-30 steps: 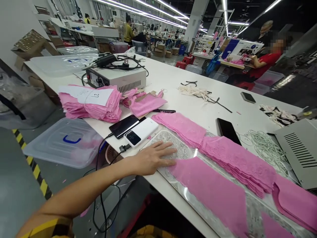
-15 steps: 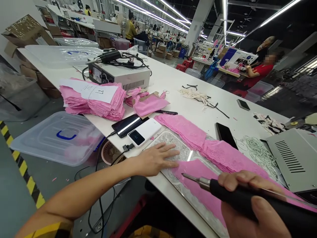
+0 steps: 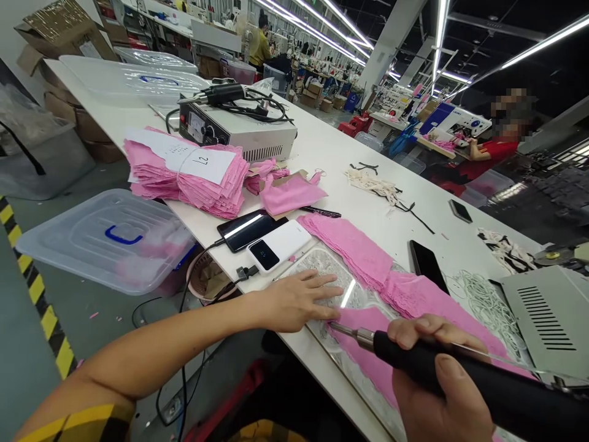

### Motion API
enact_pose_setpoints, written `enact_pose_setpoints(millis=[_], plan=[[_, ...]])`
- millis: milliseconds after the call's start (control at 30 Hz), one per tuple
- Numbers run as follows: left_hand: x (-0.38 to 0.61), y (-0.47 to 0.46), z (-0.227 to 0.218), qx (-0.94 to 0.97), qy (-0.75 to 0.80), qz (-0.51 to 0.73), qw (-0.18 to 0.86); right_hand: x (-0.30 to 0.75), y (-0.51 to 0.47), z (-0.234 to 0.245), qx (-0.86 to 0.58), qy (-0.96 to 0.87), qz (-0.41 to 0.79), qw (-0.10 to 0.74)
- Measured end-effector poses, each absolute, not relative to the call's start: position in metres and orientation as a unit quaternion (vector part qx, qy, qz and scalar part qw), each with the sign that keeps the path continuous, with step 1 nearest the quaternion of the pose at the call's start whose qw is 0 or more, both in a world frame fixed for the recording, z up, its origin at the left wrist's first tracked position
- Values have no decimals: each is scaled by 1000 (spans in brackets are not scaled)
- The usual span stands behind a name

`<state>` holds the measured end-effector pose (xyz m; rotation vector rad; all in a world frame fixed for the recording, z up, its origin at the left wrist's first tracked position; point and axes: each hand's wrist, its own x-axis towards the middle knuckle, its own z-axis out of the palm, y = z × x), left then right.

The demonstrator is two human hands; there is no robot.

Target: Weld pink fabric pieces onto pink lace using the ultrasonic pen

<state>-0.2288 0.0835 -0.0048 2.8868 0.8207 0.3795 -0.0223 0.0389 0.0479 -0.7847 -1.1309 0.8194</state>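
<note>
My left hand (image 3: 298, 299) lies flat with fingers spread on a glass plate (image 3: 322, 265) that has a lace pattern under it, at the near edge of the white table (image 3: 331, 153). Its fingertips touch the left end of a pink lace fabric piece (image 3: 363, 356) on the plate. My right hand (image 3: 437, 387) is wrapped around a black handled tool (image 3: 460, 377). The tool's metal tip (image 3: 343, 329) rests at the fabric's left edge, just beside my left fingers. A row of stacked pink lace pieces (image 3: 368, 258) runs behind the plate.
A white power bank (image 3: 278, 244) and black phone (image 3: 246, 227) lie left of the plate. A tied pink bundle with a paper label (image 3: 188, 172) and a grey control box (image 3: 239, 132) sit further back. Another grey box (image 3: 547, 319) stands at right. A plastic bin lid (image 3: 105, 239) is below the table. People work at machines behind.
My right hand came into view holding the black tool and moved its tip leftward to the fabric edge by my left fingers. My left hand stayed flat on the plate.
</note>
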Motion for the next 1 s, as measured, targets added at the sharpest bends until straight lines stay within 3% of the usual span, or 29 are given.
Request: enact_pose_setpoints(millis=[733, 1000], plan=[[-230, 84, -10, 952, 253, 162, 64, -21, 40, 45, -343, -536, 370, 677], [-233, 84, -14, 947, 255, 186, 59, 2, 46, 60, -363, -504, 317, 716]])
